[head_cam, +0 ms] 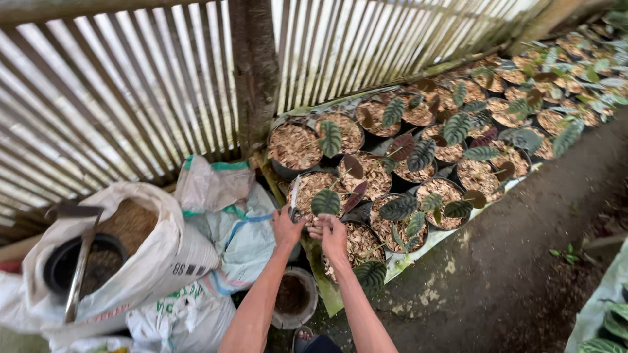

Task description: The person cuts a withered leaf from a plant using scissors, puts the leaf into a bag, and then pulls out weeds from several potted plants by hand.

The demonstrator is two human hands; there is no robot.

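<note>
My left hand point(286, 227) grips a small pair of scissors point(294, 198) whose blades point up. Beside it, my right hand point(331, 235) pinches the stem of a striped dark green leaf point(325, 202). Both hands hover over black pots filled with wood chips, one of them point(358, 242) directly under my right hand. Another pot point(313, 186) stands just behind the leaf. My forearms reach in from the bottom of the view.
Rows of potted striped-leaf plants point(451, 124) stretch to the upper right on a plastic sheet. A slatted bamboo fence point(118, 98) and a post point(256, 65) stand behind. At left sit open white sacks point(140, 261), one holding a black pot and a trowel point(78, 261). A dirt path point(523, 248) runs right.
</note>
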